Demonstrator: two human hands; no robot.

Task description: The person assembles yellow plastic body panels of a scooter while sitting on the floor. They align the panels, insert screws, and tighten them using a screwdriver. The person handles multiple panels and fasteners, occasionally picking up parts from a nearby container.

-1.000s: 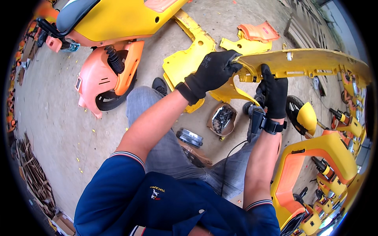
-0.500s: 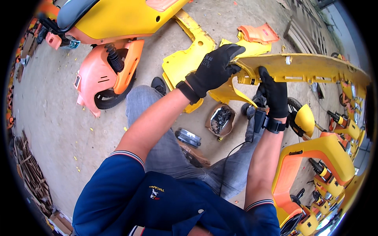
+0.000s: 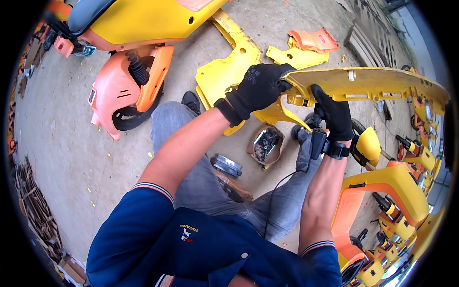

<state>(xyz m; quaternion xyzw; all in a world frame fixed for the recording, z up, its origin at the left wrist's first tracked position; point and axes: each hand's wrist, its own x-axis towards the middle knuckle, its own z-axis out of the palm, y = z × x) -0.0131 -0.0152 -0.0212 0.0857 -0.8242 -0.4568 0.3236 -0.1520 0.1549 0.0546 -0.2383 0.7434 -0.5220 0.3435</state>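
Note:
A long, curved yellow body panel point(image 3: 373, 79) is held up in front of me, stretching away to the right. My left hand point(image 3: 263, 87), in a black glove, is closed around its left end, with the fingertips partly hidden at the edge. My right hand point(image 3: 333, 115), also gloved in black, grips the panel's lower edge a little to the right, with the thumb up against its inner side. Clips and tabs line that edge. Another yellow curved part point(image 3: 282, 112) shows below the left end; whether it joins the panel I cannot tell.
On the concrete floor lie a yellow panel point(image 3: 224, 71), an orange-red cover point(image 3: 313, 40) and a box of dark small parts point(image 3: 267, 146). A clear container point(image 3: 227, 166) sits between my legs. A yellow-and-orange scooter point(image 3: 143, 24) stands at left; several more line the right.
My left hand has dropped slightly, and its fingers have folded down around the panel's end. My right hand has shifted a little right and down; the panel stays nearly in place.

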